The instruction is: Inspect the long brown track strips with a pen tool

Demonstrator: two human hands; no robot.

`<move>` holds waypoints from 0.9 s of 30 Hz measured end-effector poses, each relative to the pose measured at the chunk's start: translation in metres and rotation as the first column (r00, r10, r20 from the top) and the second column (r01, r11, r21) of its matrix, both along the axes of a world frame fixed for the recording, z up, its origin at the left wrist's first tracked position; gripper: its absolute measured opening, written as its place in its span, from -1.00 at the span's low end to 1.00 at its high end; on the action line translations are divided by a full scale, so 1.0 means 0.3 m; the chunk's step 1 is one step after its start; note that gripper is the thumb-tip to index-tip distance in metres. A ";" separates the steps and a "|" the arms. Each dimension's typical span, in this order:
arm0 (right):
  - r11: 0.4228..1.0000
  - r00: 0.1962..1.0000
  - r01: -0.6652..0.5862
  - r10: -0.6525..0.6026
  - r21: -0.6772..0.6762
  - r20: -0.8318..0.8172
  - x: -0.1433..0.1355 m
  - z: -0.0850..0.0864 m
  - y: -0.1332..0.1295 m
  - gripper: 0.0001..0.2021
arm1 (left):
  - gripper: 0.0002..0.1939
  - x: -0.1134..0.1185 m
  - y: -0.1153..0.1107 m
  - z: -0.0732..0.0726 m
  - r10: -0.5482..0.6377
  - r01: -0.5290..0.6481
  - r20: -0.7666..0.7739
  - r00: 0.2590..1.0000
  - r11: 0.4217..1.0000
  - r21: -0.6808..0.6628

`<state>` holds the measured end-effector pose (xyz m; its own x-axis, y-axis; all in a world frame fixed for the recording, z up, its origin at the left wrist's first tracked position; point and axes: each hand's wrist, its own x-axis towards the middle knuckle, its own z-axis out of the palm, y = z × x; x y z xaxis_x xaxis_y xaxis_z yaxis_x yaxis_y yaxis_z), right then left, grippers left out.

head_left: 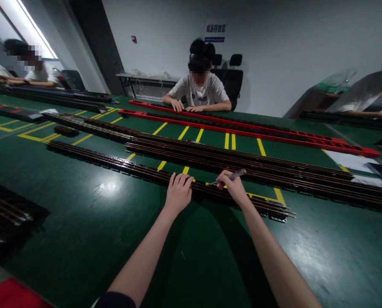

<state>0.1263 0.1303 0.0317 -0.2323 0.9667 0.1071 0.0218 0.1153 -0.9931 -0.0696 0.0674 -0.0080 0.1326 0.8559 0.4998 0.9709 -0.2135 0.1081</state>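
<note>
A long black track strip with thin metal rails (pixel 139 169) lies slantwise across the green table in front of me. My left hand (pixel 180 190) rests over its middle, fingers stretched out and touching the strip. To the right, my right hand (pixel 231 185) is closed on a slim screwdriver (pixel 237 174) with a see-through handle. The thin shaft points down to the left, its tip at the strip between my hands. Whether the tip touches a rail I cannot tell.
Just beyond lies a bundle of similar track strips (pixel 242 164). Farther back are long red trays (pixel 178 121) holding black pieces. More strips (pixel 7 209) lie at the left. Paper sheets (pixel 348 161) are at the right. A co-worker (pixel 199 87) sits opposite; others sit at both sides.
</note>
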 end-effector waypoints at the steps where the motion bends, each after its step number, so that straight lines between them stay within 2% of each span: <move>1: 1.000 1.000 0.001 -0.001 0.000 0.000 0.000 0.002 -0.001 -0.86 | -0.65 0.000 0.000 0.000 0.002 -0.002 0.000 1.000 1.000 0.003; 14: 1.000 1.000 -0.015 0.015 0.013 0.008 0.009 0.009 -0.004 -0.86 | -0.63 0.002 -0.001 0.007 0.053 -0.053 -0.002 0.999 0.999 0.003; 27: 1.000 0.999 -0.002 0.003 0.023 -0.039 0.012 -0.009 0.005 -0.86 | -0.64 0.001 -0.002 0.007 0.112 -0.112 0.001 0.994 0.993 0.027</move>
